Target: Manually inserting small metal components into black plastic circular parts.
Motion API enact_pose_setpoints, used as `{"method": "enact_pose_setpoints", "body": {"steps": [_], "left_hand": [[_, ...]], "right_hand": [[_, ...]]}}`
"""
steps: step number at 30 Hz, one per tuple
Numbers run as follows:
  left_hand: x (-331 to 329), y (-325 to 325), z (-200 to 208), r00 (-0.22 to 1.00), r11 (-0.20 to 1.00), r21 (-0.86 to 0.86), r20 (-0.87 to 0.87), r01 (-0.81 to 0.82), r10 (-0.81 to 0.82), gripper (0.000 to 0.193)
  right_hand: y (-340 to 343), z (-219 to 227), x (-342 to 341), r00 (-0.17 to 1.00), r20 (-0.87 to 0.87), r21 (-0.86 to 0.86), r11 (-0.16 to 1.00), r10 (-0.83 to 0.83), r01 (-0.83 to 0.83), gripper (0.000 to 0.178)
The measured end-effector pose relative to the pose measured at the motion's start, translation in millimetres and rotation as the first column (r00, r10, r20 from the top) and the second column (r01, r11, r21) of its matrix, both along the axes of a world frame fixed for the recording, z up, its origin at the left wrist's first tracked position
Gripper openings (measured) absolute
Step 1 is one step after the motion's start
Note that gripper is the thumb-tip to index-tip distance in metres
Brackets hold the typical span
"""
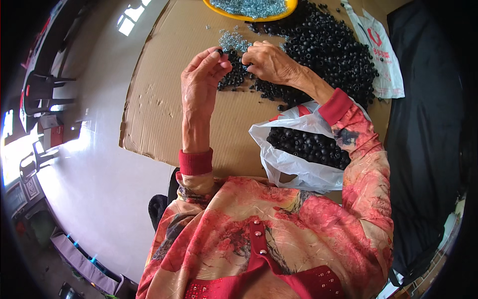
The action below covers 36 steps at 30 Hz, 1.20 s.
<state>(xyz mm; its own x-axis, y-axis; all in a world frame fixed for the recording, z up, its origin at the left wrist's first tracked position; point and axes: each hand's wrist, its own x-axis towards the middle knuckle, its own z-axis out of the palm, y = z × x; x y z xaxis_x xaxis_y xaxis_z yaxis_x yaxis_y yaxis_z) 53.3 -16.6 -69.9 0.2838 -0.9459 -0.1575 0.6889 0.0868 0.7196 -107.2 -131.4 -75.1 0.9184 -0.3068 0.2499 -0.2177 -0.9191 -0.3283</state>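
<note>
My left hand (203,70) is raised over the cardboard, pinching a black bead (219,52) between thumb and forefinger. Just to its right, my right hand (271,62) has its fingers curled together, knuckles up. Whatever lies in that grip is mostly hidden; only a dark spot shows at the fingertips. Below and between the hands is a small cluster of black beads (231,77). Small clear bluish pieces (233,41) are scattered just beyond them. A large heap of black beads (331,50) spreads out to the right, several showing holes.
At the far edge stands a yellow bowl (211,7) of clear bluish pieces. An open white plastic bag (271,164) of black beads lies close to my body. A flattened white bag (391,74) with red print borders the heap. Cardboard (154,99) covers the work surface; black cloth (423,124) hangs at right.
</note>
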Motion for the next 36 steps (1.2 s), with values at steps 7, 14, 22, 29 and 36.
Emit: {"method": "enact_pose_setpoints", "body": {"steps": [7, 14, 22, 29, 36], "left_hand": [[7.9, 0.7, -3.6, 0.998, 0.998, 0.035, -0.008, -0.058, 0.059, 0.020], [2.6, -5.4, -3.3, 0.993, 0.999, -0.038, -0.111, 0.029, -0.033, 0.021], [14.9, 7.8, -11.1, 0.959, 0.990, -0.144, -0.281, -0.004, -0.037, 0.025], [2.5, -0.9, -2.9, 0.962, 0.999, -0.053, -0.272, 0.010, -0.024, 0.021], [7.6, 1.5, -8.9, 0.968, 0.999, -0.052, -0.252, -0.011, -0.002, 0.021]], "right_hand": [[-0.3, -4.7, 9.5, 0.998, -0.057, 0.010, 1.000, 0.018, -0.017, 0.011], [-7.9, -4.0, 6.6, 0.992, -0.122, 0.025, 0.999, 0.043, -0.040, 0.010], [-5.0, -15.3, 25.3, 0.978, 0.000, 0.013, 0.978, 0.210, -0.210, 0.012], [-7.5, -5.3, 7.5, 0.992, -0.046, 0.111, 0.987, 0.119, -0.113, 0.015], [-1.9, -8.0, 18.2, 0.990, -0.002, 0.148, 0.979, 0.142, -0.140, 0.013]]}}
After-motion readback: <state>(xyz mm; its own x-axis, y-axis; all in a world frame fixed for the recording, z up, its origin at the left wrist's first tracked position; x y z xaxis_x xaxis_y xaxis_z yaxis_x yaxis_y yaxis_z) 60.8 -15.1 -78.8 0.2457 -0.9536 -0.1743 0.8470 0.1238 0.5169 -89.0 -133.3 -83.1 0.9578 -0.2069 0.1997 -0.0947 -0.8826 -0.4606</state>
